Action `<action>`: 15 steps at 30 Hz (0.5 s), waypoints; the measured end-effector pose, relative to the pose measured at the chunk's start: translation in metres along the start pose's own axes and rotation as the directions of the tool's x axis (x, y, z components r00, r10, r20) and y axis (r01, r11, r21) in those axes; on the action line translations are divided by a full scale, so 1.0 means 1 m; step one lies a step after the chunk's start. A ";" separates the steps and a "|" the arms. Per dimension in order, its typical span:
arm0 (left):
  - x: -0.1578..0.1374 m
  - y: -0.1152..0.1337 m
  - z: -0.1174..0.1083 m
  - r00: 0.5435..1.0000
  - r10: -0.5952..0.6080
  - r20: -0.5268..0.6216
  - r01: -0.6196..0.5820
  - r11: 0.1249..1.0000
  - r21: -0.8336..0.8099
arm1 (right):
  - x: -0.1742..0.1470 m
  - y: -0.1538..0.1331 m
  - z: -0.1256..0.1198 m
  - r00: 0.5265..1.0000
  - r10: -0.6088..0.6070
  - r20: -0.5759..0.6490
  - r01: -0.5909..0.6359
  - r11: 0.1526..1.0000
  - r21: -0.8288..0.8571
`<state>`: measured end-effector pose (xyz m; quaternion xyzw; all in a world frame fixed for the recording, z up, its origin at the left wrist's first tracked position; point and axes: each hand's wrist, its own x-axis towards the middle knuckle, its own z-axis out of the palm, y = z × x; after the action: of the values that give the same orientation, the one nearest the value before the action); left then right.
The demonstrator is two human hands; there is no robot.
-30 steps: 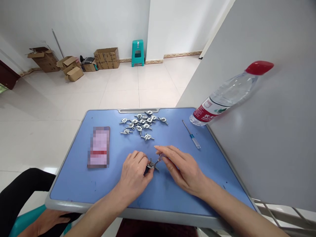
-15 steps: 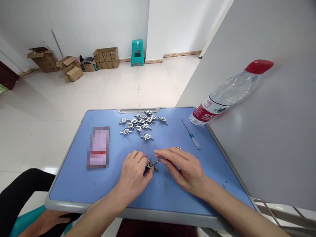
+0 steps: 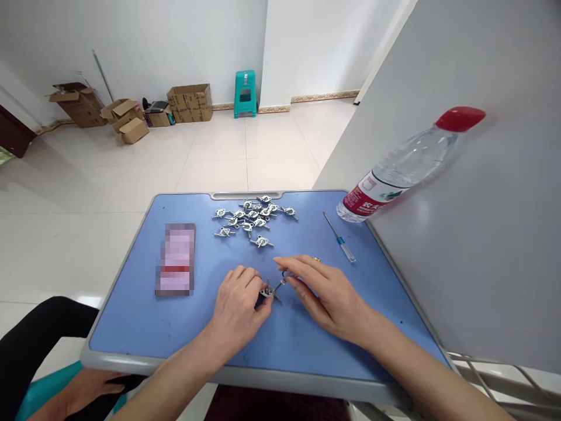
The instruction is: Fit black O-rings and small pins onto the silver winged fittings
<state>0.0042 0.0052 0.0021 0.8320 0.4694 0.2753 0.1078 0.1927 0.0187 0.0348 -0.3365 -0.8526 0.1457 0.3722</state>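
My left hand (image 3: 239,298) rests on the table with its fingers closed around a small metal valve (image 3: 267,291), which has a flange and thin pipe stubs. The fingers hide part of it. My right hand (image 3: 326,292) comes in from the right, thumb and fingers around a small screwdriver (image 3: 283,282) with a clear handle. Its thin shaft slants down to the valve, and the hand covers most of the handle. Beyond my hands lies a loose pile of similar metal valves (image 3: 253,215).
A second screwdriver (image 3: 339,237) lies at the right, near a water bottle (image 3: 372,193) by the grey panel (image 3: 495,234). At the left is a phone (image 3: 176,257). Another person's hand (image 3: 94,383) rests beside the table's near-left corner. Cartons (image 3: 189,104) and a green stool (image 3: 245,93) stand behind.
The fingers of my right hand have shifted slightly on the screwdriver, showing a bit more of it. My left hand keeps the valve in the same place.
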 end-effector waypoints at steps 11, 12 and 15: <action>-0.001 -0.001 0.001 1.000 0.003 0.005 -0.003 1.000 0.012 | 0.000 -0.003 0.017 0.980 0.058 -0.188 -0.056 0.998 0.013; -0.001 -0.001 0.001 1.000 0.003 0.000 -0.003 1.000 0.010 | 0.000 -0.002 0.016 0.982 0.056 -0.181 -0.051 0.998 0.034; 0.000 -0.002 0.001 1.000 -0.003 -0.006 0.003 1.000 -0.001 | 0.000 -0.002 0.012 0.995 0.032 -0.100 -0.021 0.993 0.114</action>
<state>0.0029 0.0067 0.0004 0.8304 0.4710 0.2779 0.1069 0.1829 0.0178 0.0274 -0.3332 -0.8185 0.1814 0.4315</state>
